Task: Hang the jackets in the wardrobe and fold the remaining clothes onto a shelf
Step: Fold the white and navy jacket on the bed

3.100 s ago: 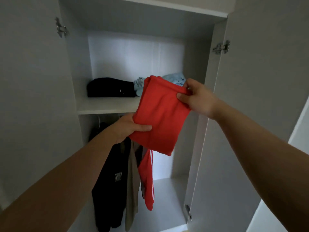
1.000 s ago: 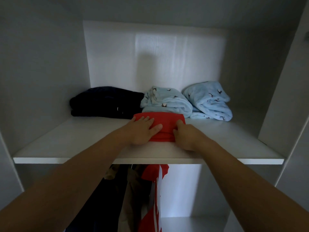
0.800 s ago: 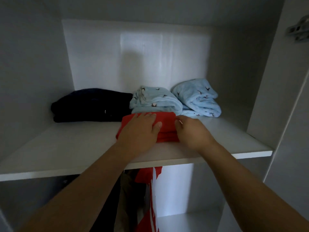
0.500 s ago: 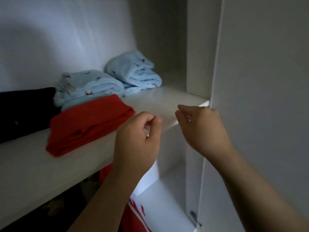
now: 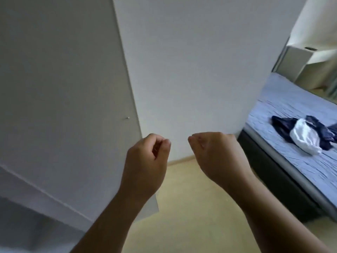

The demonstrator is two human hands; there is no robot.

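A crumpled heap of clothes (image 5: 304,134) lies on the bed (image 5: 277,106) at the right edge of view, not folded; it is a dark navy garment (image 5: 281,123) spread out flat with a glossy white garment (image 5: 303,138) bunched on top of it, the two touching and partly tangled; the sheet beneath is pale blue-grey and wrinkled, over a dark bed frame (image 5: 269,179); the heap is well apart from both hands, off to the right of the right hand (image 5: 217,154) and farther away; that hand's fingers (image 5: 196,141) are loosely curled and grasp nothing; the left hand (image 5: 145,157) is raised beside it, its fingers (image 5: 164,143) likewise loosely curled with nothing in them; behind the left hand stands a plain grey-white wardrobe door (image 5: 63,88) with a small metal stud (image 5: 128,117) near its edge; a pale wall (image 5: 191,70) and light wooden floor (image 5: 191,207) fill the middle
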